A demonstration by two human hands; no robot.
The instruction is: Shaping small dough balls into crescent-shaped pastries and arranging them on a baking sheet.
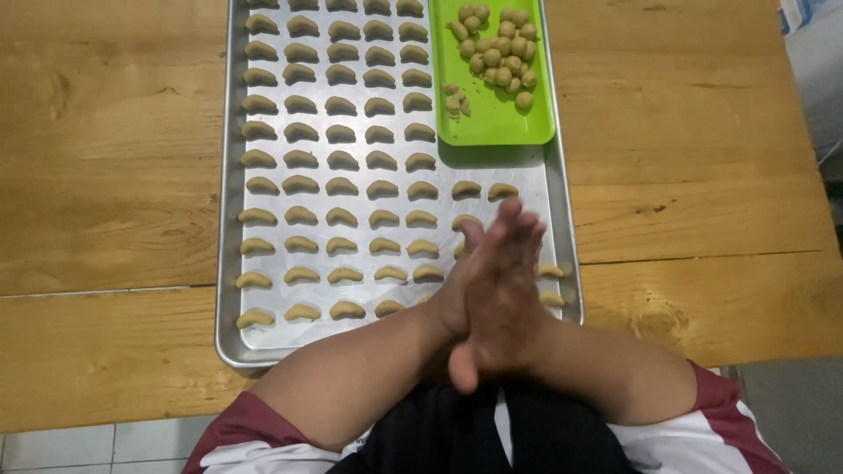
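My left hand [464,294] and my right hand [520,290] are pressed flat together, palm to palm, with the fingers pointing away from me. They hover over the near right part of a metal baking tray [225,263]. Anything between the palms is hidden. Neat rows of several pale crescent-shaped dough pieces [342,189] cover the tray. My hands hide some crescents on the right side. A green rectangular tray [492,123] rests on the baking tray's far right corner. It holds several small dough balls [496,48] and a few bits of dough [455,98].
The baking tray lies on a wooden plank table [114,175], close to its near edge. Tiled floor [79,448] shows at the lower left. My dark apron and white-and-maroon sleeves fill the bottom of the view.
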